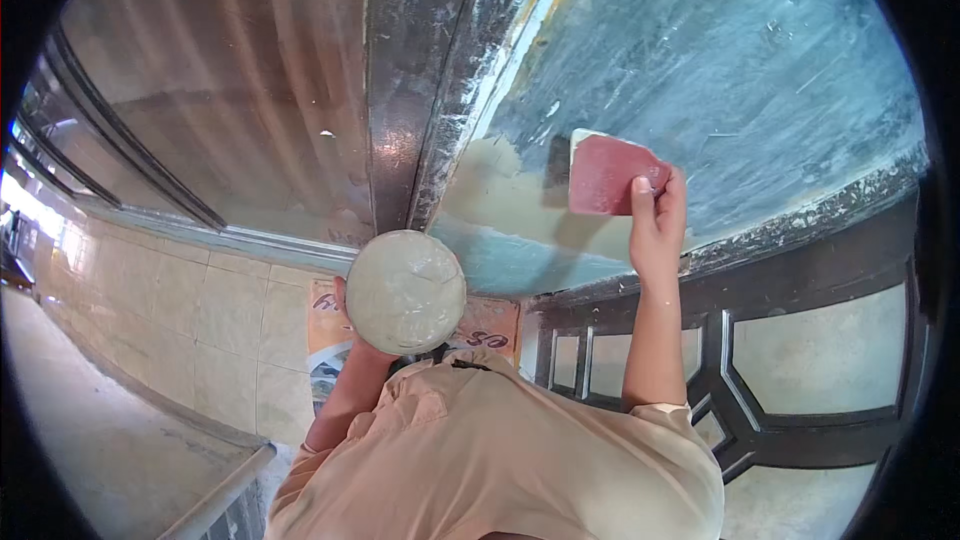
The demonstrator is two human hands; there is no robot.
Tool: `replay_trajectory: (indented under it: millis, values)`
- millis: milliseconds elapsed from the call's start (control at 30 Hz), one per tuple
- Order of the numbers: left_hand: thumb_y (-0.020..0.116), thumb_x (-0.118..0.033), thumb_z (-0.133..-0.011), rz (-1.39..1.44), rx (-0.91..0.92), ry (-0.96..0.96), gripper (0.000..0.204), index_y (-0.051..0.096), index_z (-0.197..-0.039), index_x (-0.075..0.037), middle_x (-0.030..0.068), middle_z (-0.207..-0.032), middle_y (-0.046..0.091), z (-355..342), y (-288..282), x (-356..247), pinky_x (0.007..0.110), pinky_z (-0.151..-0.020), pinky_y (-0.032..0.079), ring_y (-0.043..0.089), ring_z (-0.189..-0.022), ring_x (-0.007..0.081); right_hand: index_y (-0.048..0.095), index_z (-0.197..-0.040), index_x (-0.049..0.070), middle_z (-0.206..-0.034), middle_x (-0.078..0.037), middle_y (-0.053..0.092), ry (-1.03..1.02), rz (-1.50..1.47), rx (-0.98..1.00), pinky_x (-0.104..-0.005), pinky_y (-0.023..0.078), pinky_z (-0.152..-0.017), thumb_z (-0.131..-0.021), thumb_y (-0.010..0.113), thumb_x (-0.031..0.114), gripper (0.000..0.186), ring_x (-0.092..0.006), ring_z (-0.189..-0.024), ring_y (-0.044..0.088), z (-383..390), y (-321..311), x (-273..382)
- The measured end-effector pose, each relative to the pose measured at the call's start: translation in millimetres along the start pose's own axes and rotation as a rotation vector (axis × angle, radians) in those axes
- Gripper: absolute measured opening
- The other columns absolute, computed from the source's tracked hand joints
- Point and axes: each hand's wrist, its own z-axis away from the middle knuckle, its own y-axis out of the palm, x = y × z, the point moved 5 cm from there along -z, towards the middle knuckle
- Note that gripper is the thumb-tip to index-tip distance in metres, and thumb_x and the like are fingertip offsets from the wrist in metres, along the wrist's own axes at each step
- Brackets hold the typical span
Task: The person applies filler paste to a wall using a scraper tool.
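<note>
My right hand point(658, 231) pinches the red scraper point(604, 175) off-centre, risking twist; left of that grip, my left hand point(368, 344) side-holds the round container point(406, 292), risking tipping.

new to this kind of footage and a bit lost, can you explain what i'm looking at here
No machine here: these are a person's bare hands, seen from a wide fisheye camera worn on the head, looking down, so straight edges bend. The left hand holds a round pale object, perhaps a tub of paste. The right hand grips a flat red square piece before a blue-grey wall bearing a pale beige patch. Below, an orange printed sheet lies on the tiled floor.
</note>
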Motion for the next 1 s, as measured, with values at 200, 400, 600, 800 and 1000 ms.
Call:
replay_trajectory:
  millis: [200, 400, 600, 800, 1000]
  values:
    - [0.048, -0.094, -0.070, 0.025, 0.171, -0.102, 0.116, 0.035, -0.154, -0.015, 0.0259, -0.153, 0.036, -2, 37, 1, 0.067, -0.103, 0.044, 0.045, -0.133, 0.0487, 0.050, -0.126, 0.006, -0.101, -0.003, 0.064, 0.438, -0.969, 0.210, -0.0274, 0.053, -0.057, -0.105, 0.051, 0.021, 0.025, -0.0096, -0.077, 0.063, 23, 28, -16]
    - [0.050, -0.093, -0.069, 0.006, 0.066, -0.071, 0.116, 0.036, -0.153, -0.015, 0.0263, -0.153, 0.036, -5, 24, 1, 0.068, -0.102, 0.045, 0.045, -0.131, 0.0505, 0.053, -0.129, 0.003, -0.110, -0.006, 0.068, 0.504, -0.960, 0.382, -0.0294, 0.063, -0.063, -0.104, 0.054, 0.016, 0.028, -0.0126, -0.090, 0.070, 42, 47, -25]
    - [0.046, -0.095, -0.069, 0.046, 0.132, -0.100, 0.117, 0.035, -0.154, -0.015, 0.0257, -0.153, 0.036, -1, 28, 2, 0.068, -0.104, 0.043, 0.044, -0.132, 0.0507, 0.070, -0.098, 0.003, -0.112, -0.012, 0.074, -0.082, -0.310, 0.219, -0.0390, 0.054, -0.099, -0.079, 0.068, -0.011, 0.024, -0.0280, -0.116, 0.068, 48, 38, -3]
    - [0.037, -0.090, -0.080, 0.010, 0.047, -0.048, 0.105, 0.036, -0.155, -0.017, 0.0155, -0.156, 0.040, 2, -7, -5, 0.062, -0.110, 0.040, 0.044, -0.137, 0.0419, 0.069, -0.095, 0.004, -0.110, -0.011, 0.075, -0.292, -0.154, 0.238, -0.0378, 0.054, -0.097, -0.075, 0.071, -0.009, 0.024, -0.0302, -0.113, 0.069, 54, 44, 23]
    - [0.048, -0.095, -0.069, 0.013, 0.005, -0.062, 0.115, 0.034, -0.154, -0.018, 0.0225, -0.155, 0.036, 2, 4, -5, 0.070, -0.102, 0.044, 0.043, -0.135, 0.0478, 0.055, -0.116, 0.000, -0.097, -0.004, 0.068, 0.382, -0.786, 0.188, -0.0268, 0.057, -0.067, -0.098, 0.062, 0.006, 0.020, -0.0090, -0.082, 0.066, 61, 65, -1]
